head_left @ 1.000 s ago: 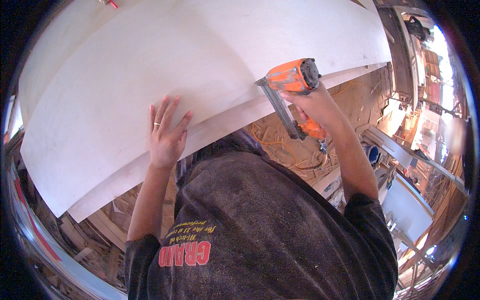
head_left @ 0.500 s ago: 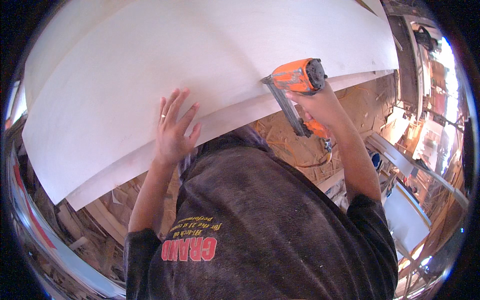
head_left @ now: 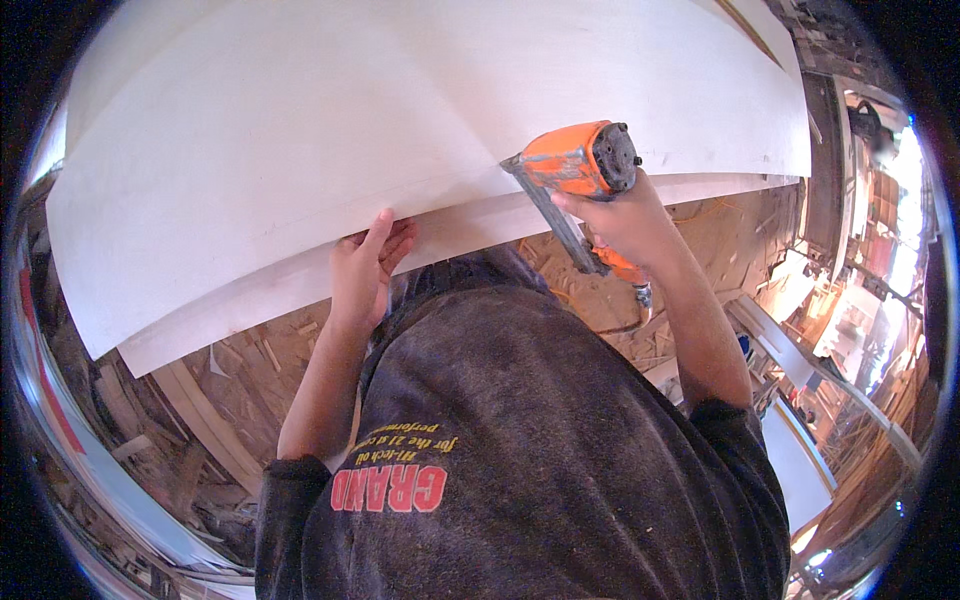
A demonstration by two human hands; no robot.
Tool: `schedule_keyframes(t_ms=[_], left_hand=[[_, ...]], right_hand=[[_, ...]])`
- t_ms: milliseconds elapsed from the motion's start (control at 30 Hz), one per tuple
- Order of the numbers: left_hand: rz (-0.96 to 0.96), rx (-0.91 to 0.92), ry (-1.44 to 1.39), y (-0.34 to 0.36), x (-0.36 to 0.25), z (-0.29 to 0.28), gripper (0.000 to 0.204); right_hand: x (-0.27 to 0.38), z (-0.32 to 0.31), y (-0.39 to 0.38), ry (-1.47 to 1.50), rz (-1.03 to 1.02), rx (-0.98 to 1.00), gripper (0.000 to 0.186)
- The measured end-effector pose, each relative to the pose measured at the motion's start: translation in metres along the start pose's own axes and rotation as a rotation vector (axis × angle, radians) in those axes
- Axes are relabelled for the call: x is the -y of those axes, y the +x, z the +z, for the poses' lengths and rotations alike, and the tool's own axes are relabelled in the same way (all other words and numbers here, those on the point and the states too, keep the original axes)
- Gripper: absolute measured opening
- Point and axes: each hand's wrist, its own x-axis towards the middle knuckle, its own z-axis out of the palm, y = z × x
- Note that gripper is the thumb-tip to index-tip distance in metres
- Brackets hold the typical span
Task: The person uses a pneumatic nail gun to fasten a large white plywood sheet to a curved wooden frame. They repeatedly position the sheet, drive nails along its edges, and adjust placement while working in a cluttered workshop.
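A: Grip state, right hand (head_left: 628,222)?
B: Closed round the handle of the orange nailer (head_left: 565,158), below its body. Trigger finger not clearly seen.

A: Left hand (head_left: 362,278)?
B: At the front edge of the upper sheet (head_left: 300,130). Thumb lay over that edge; fingers curled beside it, partly shadowed. Could not tell whether they pinched the sheet.

A: Position of the tool?
B: Its nose (head_left: 511,163) was at the upper sheet's face, right of the left hand and a little in from the edge. Full contact could not be confirmed. The magazine (head_left: 558,225) slanted back over the lower sheet (head_left: 470,226), which showed as a strip along the person's side.

A: What did good handling call for, in your judgement?
B: A nose square and firm on the sheet, the wrist steady behind it. The edge looked bowed, so both layers needed to be pressed together at the nose. I judged the left fingers best kept well aside, and never under the nose's line.

A: Anything else?
B: Slack for the hose fitting (head_left: 643,297) under the handle; a tug there could have tilted the tool.
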Motion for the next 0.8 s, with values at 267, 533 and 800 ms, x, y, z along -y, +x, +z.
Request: schedule_keyframes(t_ms=[267, 533, 800], left_hand=[[-0.009, -0.044, -0.214, 0.005, 0.001, 0.003, 0.034], [0.005, -0.076, -0.298, 0.009, 0.010, 0.012, 0.036], [-0.014, -0.097, -0.271, 0.004, 0.004, 0.023, 0.032]], right_hand=[[0.010, -0.002, 0.000, -0.073, -0.006, -0.003, 0.040], [0.008, 0.000, 0.004, -0.085, -0.068, 0.011, 0.042], [0.024, 0.001, -0.001, -0.047, -0.022, 0.031, 0.041]])
